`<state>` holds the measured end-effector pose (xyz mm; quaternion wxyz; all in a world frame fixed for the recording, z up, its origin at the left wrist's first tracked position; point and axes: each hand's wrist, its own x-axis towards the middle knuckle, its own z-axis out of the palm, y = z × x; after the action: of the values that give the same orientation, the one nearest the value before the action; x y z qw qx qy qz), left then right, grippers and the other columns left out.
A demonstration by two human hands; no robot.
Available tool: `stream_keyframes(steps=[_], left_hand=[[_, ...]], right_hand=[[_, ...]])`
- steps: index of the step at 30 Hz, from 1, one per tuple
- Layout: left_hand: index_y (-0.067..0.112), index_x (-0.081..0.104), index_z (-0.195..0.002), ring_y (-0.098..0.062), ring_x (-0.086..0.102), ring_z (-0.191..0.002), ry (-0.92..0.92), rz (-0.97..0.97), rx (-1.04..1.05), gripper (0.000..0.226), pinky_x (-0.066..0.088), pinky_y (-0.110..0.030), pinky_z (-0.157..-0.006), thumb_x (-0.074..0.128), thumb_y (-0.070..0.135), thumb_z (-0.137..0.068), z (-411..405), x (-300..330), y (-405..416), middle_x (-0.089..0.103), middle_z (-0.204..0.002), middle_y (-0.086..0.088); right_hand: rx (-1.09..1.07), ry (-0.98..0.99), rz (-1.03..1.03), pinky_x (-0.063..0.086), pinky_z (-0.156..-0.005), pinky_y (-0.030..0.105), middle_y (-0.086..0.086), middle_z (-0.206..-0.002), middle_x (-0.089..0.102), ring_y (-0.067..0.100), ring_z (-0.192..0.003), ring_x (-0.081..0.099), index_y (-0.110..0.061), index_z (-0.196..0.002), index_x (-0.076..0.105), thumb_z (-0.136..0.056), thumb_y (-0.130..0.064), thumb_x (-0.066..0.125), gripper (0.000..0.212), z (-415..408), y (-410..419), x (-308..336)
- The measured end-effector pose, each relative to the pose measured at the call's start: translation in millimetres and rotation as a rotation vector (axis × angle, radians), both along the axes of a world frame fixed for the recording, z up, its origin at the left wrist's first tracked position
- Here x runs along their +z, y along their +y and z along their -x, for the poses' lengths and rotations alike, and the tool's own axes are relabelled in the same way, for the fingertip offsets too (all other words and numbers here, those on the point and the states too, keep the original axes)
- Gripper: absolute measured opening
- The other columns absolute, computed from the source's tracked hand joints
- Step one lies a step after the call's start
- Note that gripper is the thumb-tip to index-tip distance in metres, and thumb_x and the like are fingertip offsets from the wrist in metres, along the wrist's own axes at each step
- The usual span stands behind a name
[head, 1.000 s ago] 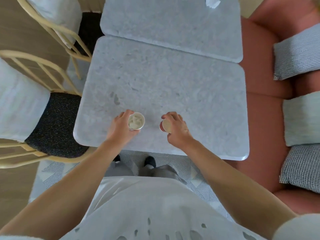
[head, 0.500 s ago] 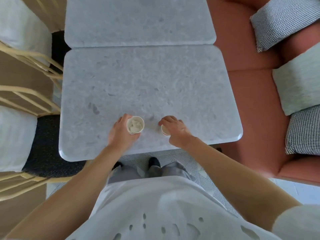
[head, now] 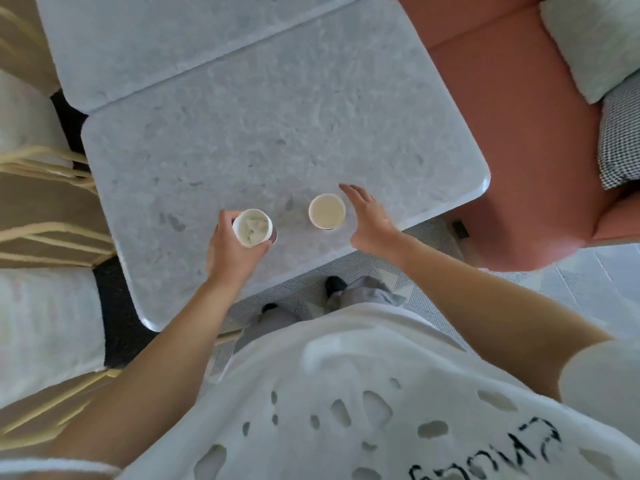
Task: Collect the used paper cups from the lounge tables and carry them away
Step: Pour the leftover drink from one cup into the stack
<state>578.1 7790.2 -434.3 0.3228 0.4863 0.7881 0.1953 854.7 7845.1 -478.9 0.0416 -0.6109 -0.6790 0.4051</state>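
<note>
Gripping a paper cup (head: 252, 226) in my left hand (head: 231, 247), I have my fingers and thumb curled round its side; crumpled white paper fills the inside of it. Whether its base touches the marble table (head: 277, 133) or sits just above it, I cannot tell from this angle. My right hand (head: 369, 218) is spread flat with the fingers straight and apart, just beside the second paper cup (head: 327, 211) and not touching it. That cup stands upright on the table near the front edge, its pale inside showing and a reddish band visible at its foot. The two cups are near each other, with a strip of bare marble between them. A second marble table (head: 138, 46) butts against the far side of this one. To my right is a salmon-pink sofa (head: 519, 116) with a pale cushion (head: 595, 39) and a black-and-white checked cushion (head: 620, 140). To my left stand cream-framed chairs (head: 41, 233) with dark seats. Below the table edge I see my dark shoes (head: 334, 282) on a patterned grey rug (head: 429, 244).
</note>
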Motion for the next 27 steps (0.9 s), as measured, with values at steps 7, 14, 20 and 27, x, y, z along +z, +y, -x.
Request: stream_keyframes(steps=[7,14,20,27], left_hand=[[0.041,0.044,-0.116,0.005,0.062,-0.095,-0.026,-0.074,-0.014,0.068,0.046,-0.019,-0.077,0.089,0.042,-0.064,-5.8,11.6,11.6,0.061,-0.107,0.023],[0.041,0.047,-0.123,0.004,0.063,-0.108,-0.097,-0.199,-0.070,0.069,0.052,-0.023,-0.088,0.089,0.041,-0.068,-29.2,37.5,21.0,0.061,-0.120,0.025],[0.036,0.050,-0.128,0.001,0.063,-0.113,-0.130,-0.247,-0.099,0.070,0.052,-0.015,-0.087,0.089,0.040,-0.071,-36.4,49.8,18.6,0.061,-0.126,0.019],[0.031,0.052,-0.130,0.008,0.062,-0.111,-0.158,-0.237,-0.109,0.070,0.049,-0.006,-0.083,0.093,0.031,-0.074,-40.2,52.9,10.6,0.061,-0.123,0.027]], right_hand=[[-0.107,0.088,0.027,0.044,-0.114,0.043,0.006,-0.150,0.053,0.030,-0.138,0.051,-0.018,-0.155,0.045,-0.065,-0.007,0.086,0.100,10.3,-10.6,-13.1],[-0.229,0.174,-0.042,0.048,-0.101,0.042,0.003,-0.132,0.064,0.028,-0.125,0.059,-0.018,-0.140,0.051,-0.067,-0.025,0.092,0.085,26.5,-12.7,-21.3],[-0.265,0.227,-0.103,0.054,-0.090,0.038,0.003,-0.120,0.071,0.026,-0.113,0.066,-0.018,-0.129,0.060,-0.074,-0.028,0.084,0.061,29.2,-5.8,-15.5],[-0.080,0.162,-0.077,0.052,-0.101,0.043,-0.006,-0.120,0.069,0.021,-0.115,0.061,-0.027,-0.131,0.066,-0.072,-0.041,0.085,0.063,28.9,-6.6,-16.9]])
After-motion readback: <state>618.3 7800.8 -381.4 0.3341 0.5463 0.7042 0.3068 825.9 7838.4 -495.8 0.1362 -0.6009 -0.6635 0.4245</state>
